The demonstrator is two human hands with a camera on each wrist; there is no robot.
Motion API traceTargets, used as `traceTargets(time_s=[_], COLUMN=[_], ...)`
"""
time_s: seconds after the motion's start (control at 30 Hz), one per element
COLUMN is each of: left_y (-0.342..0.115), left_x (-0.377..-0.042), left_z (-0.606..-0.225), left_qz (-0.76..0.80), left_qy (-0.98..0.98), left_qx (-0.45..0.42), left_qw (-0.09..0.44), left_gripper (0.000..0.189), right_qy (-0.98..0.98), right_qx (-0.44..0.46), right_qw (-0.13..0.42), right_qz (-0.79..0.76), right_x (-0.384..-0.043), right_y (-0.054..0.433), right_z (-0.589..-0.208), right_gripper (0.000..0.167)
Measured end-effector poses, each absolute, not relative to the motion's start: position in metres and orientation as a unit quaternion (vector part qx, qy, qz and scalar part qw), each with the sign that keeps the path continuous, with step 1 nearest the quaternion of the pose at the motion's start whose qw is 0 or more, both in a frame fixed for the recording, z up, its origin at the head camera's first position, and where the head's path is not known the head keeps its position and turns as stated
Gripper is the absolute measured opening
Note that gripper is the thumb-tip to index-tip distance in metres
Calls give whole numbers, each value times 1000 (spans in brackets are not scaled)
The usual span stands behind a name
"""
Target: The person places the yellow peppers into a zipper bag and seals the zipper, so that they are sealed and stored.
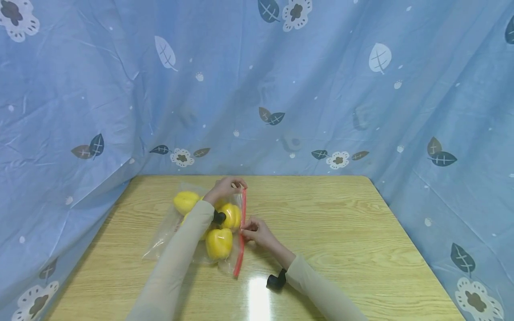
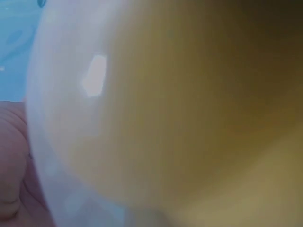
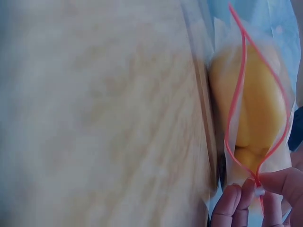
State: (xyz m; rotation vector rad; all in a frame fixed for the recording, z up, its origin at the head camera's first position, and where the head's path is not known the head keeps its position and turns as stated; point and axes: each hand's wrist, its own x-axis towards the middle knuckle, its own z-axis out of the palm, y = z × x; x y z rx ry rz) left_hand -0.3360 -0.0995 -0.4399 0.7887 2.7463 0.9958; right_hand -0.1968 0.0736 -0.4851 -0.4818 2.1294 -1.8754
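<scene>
A clear zip bag [image 1: 158, 247] lies on the table with several yellow bell peppers [image 1: 219, 243] inside. Its red zip strip [image 1: 238, 263] runs along the right side. My left hand [image 1: 225, 188] reaches over the bag and pinches the strip's far end. Midway along the strip, my right hand [image 1: 258, 232] pinches it at a small whitish slider [image 3: 259, 191]. Beyond that slider, the right wrist view shows the two red edges spread apart, with a pepper [image 3: 258, 99] behind them. In the left wrist view a pepper [image 2: 156, 109] under plastic fills most of the picture.
The wooden table [image 1: 321, 214] extends right of the bag. Blue patterned cloth [image 1: 241, 89] hangs behind it and at both sides. Each wrist wears a black camera mount, such as the right one [image 1: 276, 281].
</scene>
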Motion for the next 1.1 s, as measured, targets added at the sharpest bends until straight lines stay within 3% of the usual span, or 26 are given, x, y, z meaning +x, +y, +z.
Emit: traceTargets(time_s=[1.1], left_y=[-117], left_x=[-346], left_z=[-438], left_qz=[344], left_qy=[907], left_qx=[237], left_qw=[44], left_gripper=[17], right_qy=[739], right_qx=[-248], right_qw=[174], right_qz=[-602], right_x=[-146], right_y=[78], right_z=[-487], right_gripper=[10])
